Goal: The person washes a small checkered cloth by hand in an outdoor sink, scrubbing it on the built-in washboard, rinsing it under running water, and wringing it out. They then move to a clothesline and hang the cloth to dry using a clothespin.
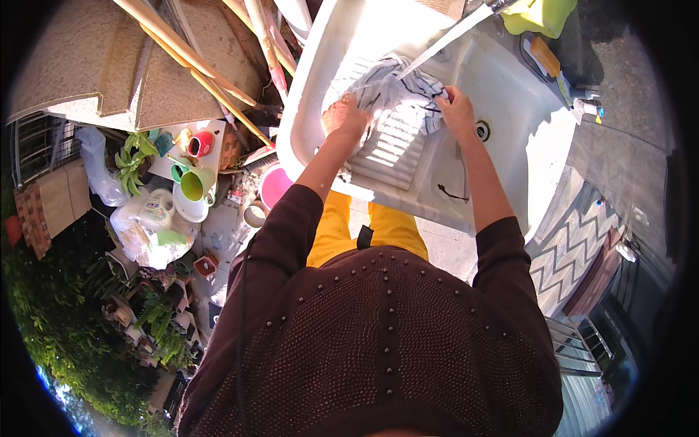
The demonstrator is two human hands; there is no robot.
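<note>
A wet white cloth with dark stripes (423,87) lies bunched over the ribbed washboard (396,155) of a white laundry sink (306,104). Water runs from the faucet (494,5) onto the cloth. My left hand (345,120) grips the cloth's left side, fingers curled. With thumb and fingers, my right hand (457,108) pinches the cloth's right edge, above the divider beside the basin. The basin's drain (483,130) shows just right of my right wrist.
On the sink's right rim stands a dark tray (532,57) with a yellow-orange sponge or bar (545,56). A yellow-green container (538,16) is at the top right. Wooden poles (185,52) lean left of the sink. A pink bucket (277,185) and a filled plastic bag (155,229) stand lower left.
</note>
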